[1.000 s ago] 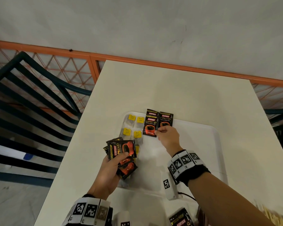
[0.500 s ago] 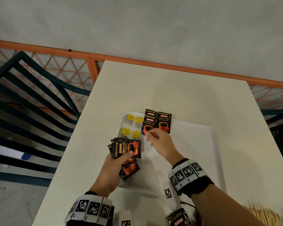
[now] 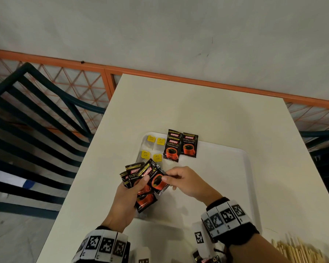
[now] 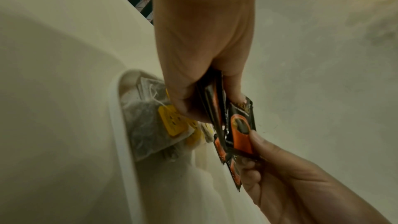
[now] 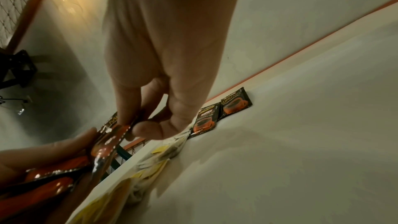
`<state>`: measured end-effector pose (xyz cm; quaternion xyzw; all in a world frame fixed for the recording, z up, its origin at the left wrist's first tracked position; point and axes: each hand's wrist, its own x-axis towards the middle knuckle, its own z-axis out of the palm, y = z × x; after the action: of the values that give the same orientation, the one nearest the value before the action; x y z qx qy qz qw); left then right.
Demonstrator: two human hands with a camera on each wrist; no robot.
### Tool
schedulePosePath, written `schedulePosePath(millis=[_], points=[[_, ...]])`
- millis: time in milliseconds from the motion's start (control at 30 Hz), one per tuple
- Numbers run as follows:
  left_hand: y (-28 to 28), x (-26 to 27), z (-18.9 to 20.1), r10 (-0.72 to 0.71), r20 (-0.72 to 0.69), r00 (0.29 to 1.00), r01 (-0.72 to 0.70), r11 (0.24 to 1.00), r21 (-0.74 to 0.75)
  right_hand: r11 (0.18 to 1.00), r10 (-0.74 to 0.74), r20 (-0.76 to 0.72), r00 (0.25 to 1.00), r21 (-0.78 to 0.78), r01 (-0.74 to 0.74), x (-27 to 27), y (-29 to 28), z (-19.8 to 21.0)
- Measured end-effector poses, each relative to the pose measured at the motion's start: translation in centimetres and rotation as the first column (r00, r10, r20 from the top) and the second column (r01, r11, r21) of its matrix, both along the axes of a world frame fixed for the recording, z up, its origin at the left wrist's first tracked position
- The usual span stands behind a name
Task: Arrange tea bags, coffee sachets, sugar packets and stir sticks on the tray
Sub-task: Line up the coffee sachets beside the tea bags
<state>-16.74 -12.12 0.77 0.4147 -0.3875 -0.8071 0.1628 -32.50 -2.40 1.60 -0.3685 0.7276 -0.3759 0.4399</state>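
Left hand [image 3: 128, 196] gripping a fan of coffee sachets [image 3: 135, 176] over the white tray's [image 3: 226, 160] left edge, right hand [image 3: 186, 182] pinching the top sachet [image 3: 156, 178], wide bare tray floor rightward, two laid sachets [image 3: 180, 146] overhanging the far rim, tea bags [image 3: 152, 148] in the far-left corner.

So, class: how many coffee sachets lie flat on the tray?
3: two overlapping at the tray's far edge, one beside them. Others are fanned in the left hand, so not counted.
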Motion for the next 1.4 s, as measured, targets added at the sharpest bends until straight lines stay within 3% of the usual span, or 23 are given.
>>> schedulePosePath(millis=[133,233,333,433,500,700,867,1033,1233,1333,1400], points=[[0.1,0.0,-0.1,-0.016,-0.005,1.000,0.016,1.000,0.000,1.000,-0.012,0.141,0.990,0.005,0.011,-0.2,0.4,0.0],[0.1,0.0,-0.3,-0.004,-0.010,1.000,0.004,0.999,0.034,0.972,-0.225,0.261,0.939,-0.013,0.236,-0.9,0.4,0.0],[-0.1,0.1,-0.4,0.028,-0.003,1.000,-0.027,0.996,0.091,0.842,-0.488,0.403,0.774,-0.015,0.539,-2.3,0.8,-0.3],[-0.5,0.3,-0.6,0.046,-0.007,0.999,-0.045,0.993,0.105,0.689,-0.643,0.477,0.599,0.019,0.725,-3.7,1.2,-0.6],[-0.6,0.3,-0.8,0.053,-0.022,0.998,-0.050,0.991,0.121,0.643,-0.703,0.430,0.567,0.044,0.764,-4.4,1.4,-1.2],[-0.5,0.0,-0.4,0.032,-0.068,0.997,-0.017,0.976,0.219,0.569,-0.817,0.170,0.552,0.077,0.819,-5.1,0.9,-2.8],[-0.6,0.0,0.1,0.023,-0.099,0.995,0.007,0.956,0.293,0.558,-0.829,0.007,0.559,0.077,0.826,-5.3,0.3,-3.1],[-0.4,-0.2,0.1,0.028,-0.046,0.999,-0.015,0.965,0.260,0.584,-0.801,-0.121,0.586,0.056,0.810,-5.3,0.1,-3.5],[-0.1,-0.5,0.4,-0.018,0.010,1.000,0.017,0.989,0.146,0.587,-0.797,-0.154,0.585,0.035,0.809,-5.2,0.1,-3.2],[0.2,-0.6,0.7,-0.040,0.010,0.999,0.039,0.993,0.110,0.650,-0.746,-0.219,0.629,-0.038,0.759,-4.2,0.2,-2.3],[0.3,-0.7,0.8,-0.057,0.008,0.998,0.056,0.994,0.091,0.775,-0.627,-0.213,0.749,-0.067,0.629,-2.8,0.1,-1.3]])
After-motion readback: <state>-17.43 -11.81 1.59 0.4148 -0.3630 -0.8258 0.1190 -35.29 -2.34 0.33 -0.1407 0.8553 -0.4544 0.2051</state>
